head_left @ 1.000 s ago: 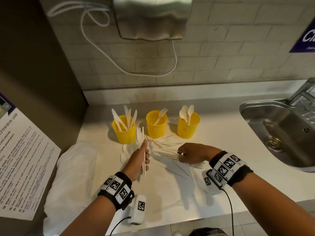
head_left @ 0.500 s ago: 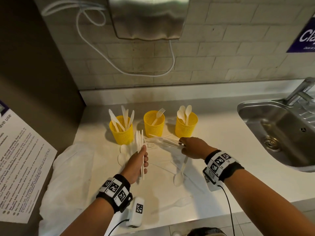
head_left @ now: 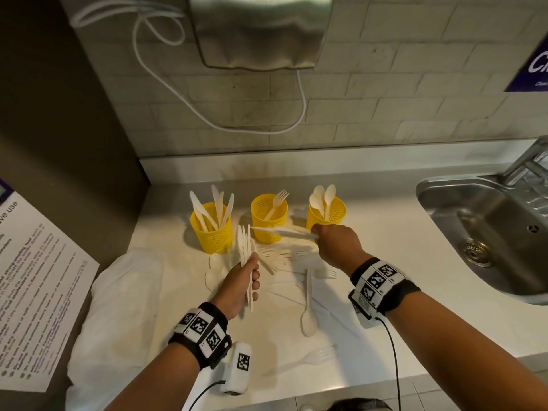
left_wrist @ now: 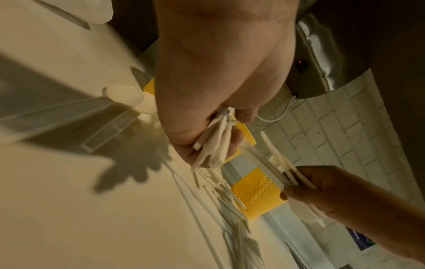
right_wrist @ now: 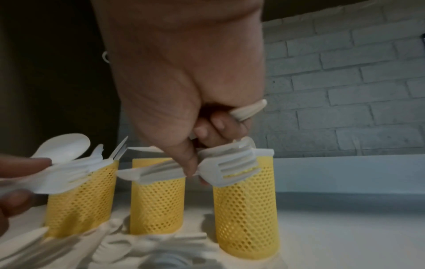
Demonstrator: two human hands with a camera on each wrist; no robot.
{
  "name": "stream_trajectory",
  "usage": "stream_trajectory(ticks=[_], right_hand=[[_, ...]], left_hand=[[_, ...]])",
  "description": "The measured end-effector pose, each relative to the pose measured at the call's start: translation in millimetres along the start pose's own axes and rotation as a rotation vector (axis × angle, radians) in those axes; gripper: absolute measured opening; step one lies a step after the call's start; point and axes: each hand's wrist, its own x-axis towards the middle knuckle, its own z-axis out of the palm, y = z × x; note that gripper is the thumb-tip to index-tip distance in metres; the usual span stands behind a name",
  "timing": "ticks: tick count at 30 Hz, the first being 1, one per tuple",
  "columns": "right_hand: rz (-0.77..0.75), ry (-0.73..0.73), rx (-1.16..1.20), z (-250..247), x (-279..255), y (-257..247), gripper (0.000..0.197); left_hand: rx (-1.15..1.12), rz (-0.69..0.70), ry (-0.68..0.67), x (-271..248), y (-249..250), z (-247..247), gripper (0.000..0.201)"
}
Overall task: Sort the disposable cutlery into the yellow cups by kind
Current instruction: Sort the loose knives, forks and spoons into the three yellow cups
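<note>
Left hand: I see my left hand (head_left: 244,277) closed round a bunch of white forks (head_left: 245,247), handles in the fist, tines pointing up and away, near the left cup.
Left wrist view: my fingers (left_wrist: 234,138) curl over the fork handles (left_wrist: 214,145); the far ends are out of that shot.
Right hand: my right hand (head_left: 336,243) grips a second bundle of white cutlery (head_left: 281,231) that sticks out leftward, level, in front of the middle cup.
Right wrist view: the thumb (right_wrist: 186,160) and curled fingers clamp that bundle; fork tines (right_wrist: 232,169) show clearly, the rest is blurred, so I cannot tell every kind in it.
Left cup: yellow mesh cup (head_left: 212,229), far left of the row, holding 4 knives upright.
Middle cup: yellow mesh cup (head_left: 268,218) with 1 fork leaning in it.
Right cup: yellow mesh cup (head_left: 326,213) with spoons standing in it, just beyond my right hand.
Loose pile: more white cutlery (head_left: 281,256) lies on the counter (head_left: 400,262) between my hands.
Stray pieces: 1 spoon (head_left: 307,307) lies nearer to me, and 1 fork (head_left: 314,355) nearer still, by the counter edge.
Left side: a white plastic bag (head_left: 118,307) lies on the counter.
Right side: a steel sink (head_left: 489,232), well apart from the cups.
</note>
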Motion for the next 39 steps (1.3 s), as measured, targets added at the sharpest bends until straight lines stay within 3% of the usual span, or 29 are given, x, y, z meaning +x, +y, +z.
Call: stream_trajectory(ticks=[4,6,8,10,13,16,21,25,28,33,35,39], right_hand=[[-0.009,0.031,0.192,-20.9,-7.7,-8.1,0.018],[-0.048,-0.084,0.423,-30.3,-15.8,-19.7,0.016],[-0.049,-0.191,0.638,-35.4,-24.6,-37.8,0.026],[-0.039,-0.226,0.755,-31.0,-31.0,-58.2,0.026],[0.012,-0.146,0.716,-15.9,-33.8,-83.1,0.023],[0.054,-0.093,0.628,-2.9,-33.8,-96.9,0.031],[0.049,-0.143,0.456,1.8,-33.1,-107.7,0.037],[-0.022,-0.170,0.542,-0.6,-38.1,-102.0,0.041],[-0.121,-0.115,0.625,1.2,-40.3,-92.7,0.023],[-0.049,0.085,0.388,-3.8,-37.2,-73.1,0.028],[0.009,0.178,0.495,-13.4,-26.8,-63.2,0.029],[0.110,0.183,0.922,-38.6,1.5,-53.2,0.028]], left_hand=[[-0.065,0.073,-0.080,-1.7,5.3,5.8,0.029],[-0.108,0.115,-0.126,-3.4,10.0,11.7,0.034],[-0.133,0.131,-0.167,-5.7,14.9,21.0,0.038],[-0.139,0.142,-0.215,-7.0,18.0,31.1,0.043],[-0.160,0.160,-0.206,-8.4,19.8,36.5,0.049],[-0.180,0.146,-0.177,-8.3,21.7,36.6,0.037],[-0.188,0.108,-0.183,-8.2,25.5,39.6,0.026],[-0.162,0.124,-0.125,-4.2,24.8,33.7,0.027],[-0.126,0.183,-0.081,-1.4,24.6,26.3,0.025],[-0.021,0.232,-0.055,-0.7,25.9,17.3,0.020],[0.028,0.262,-0.069,-3.3,25.0,15.5,0.010],[0.174,0.316,-0.263,-9.7,18.4,13.3,0.008]])
